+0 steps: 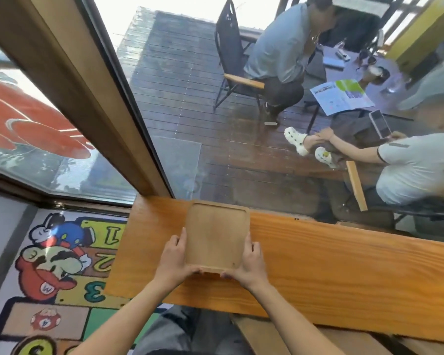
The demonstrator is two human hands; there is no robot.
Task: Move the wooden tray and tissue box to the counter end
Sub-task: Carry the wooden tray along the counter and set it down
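Both the left hand [174,257] and right hand [249,265] grip the pale rectangular wooden tray [217,235] near the orange wooden tabletop [344,272] end at 9 o'clock; judged: release next, then fetch the unseen tissue box.

Bare counter [318,265] right of tray [215,234]; window frame [87,98] crowds behind.

A long orange-grained wooden bench [318,272] runs along a large glass window [215,139]. Left of the bench a thick wooden window post [69,80] slants upward. Beyond the glass lies a dark plank deck [180,80] in bright daylight, with a black metal chair [231,55] and a grey table [364,80] where two people sit. Below the bench's left end, a cartoon hopscotch rug [59,272] covers the floor.
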